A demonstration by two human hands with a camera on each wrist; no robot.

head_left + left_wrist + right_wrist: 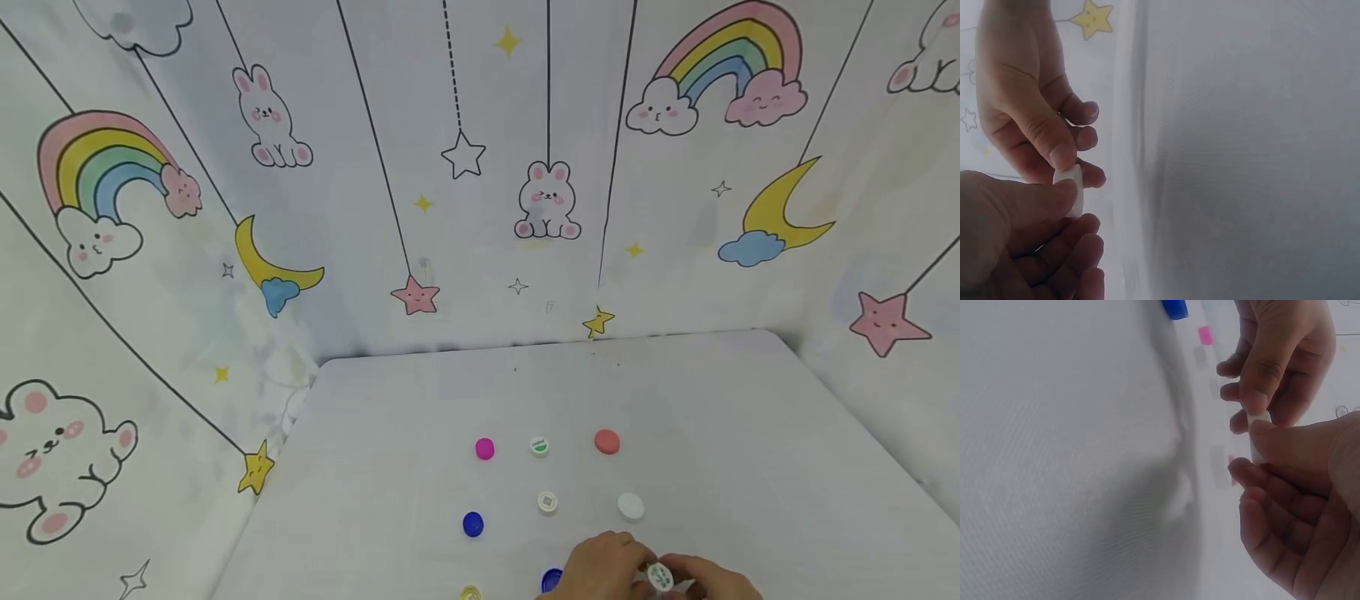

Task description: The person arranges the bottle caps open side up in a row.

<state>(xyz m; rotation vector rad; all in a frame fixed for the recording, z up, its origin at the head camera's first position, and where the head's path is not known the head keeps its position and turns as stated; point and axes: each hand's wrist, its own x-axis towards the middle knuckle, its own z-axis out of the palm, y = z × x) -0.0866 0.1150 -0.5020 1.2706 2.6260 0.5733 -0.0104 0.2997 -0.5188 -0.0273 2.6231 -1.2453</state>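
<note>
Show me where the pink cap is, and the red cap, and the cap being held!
Pink cap (485,449): head view, middle of its upward side.
Red cap (607,442): head view, middle of its upward side.
Held cap (660,577): head view, its marked round face.

A round white cap (660,577) with green markings is pinched between fingers (693,568).

a nursery look, room type unsure: pale walls (345,321) printed with rabbits (272,121), rainbows (750,37) and stars (416,297) surround a white table (375,467)
</note>
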